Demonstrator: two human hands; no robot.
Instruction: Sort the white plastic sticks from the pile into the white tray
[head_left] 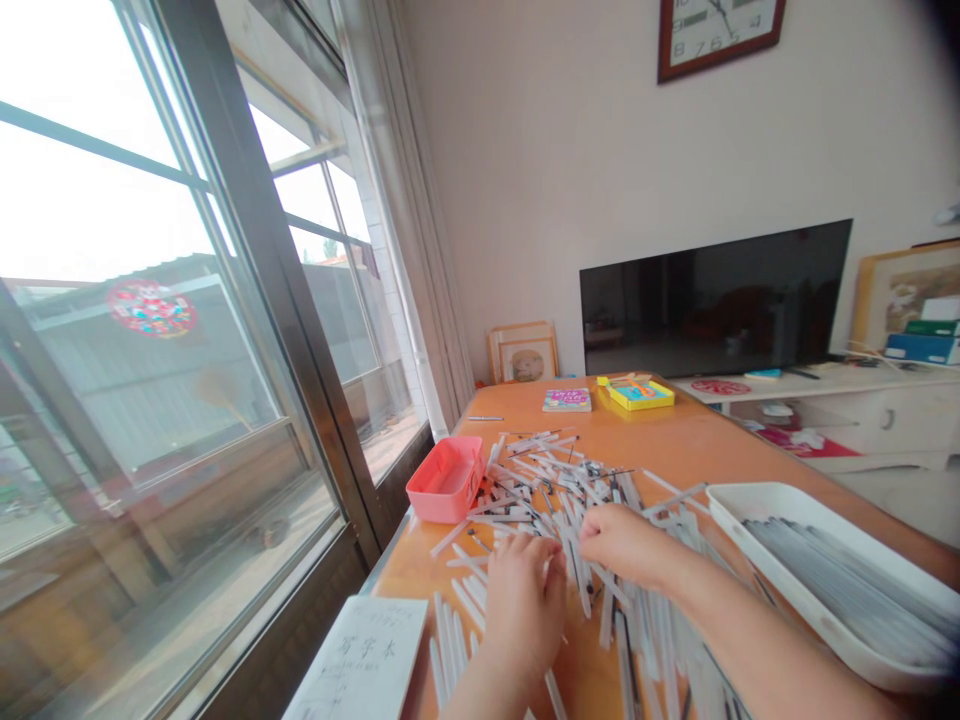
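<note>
Over a loose pile of white pen tubes, some with dark tips, both my hands work close together. My left hand has its fingers curled and the thumb near the fingertips; anything between them is too small to make out. Just to its right, my right hand is closed with the knuckles up, and its grip is hidden. More pale tubes lie side by side left of my left wrist. Under my right forearm spread further tubes and dark thin refills.
A pink plastic basket stands at the table's left edge. A white tray of grey-looking sticks is on the right. A notebook lies front left. Farther back are a colourful book, a yellow box and a lone pen.
</note>
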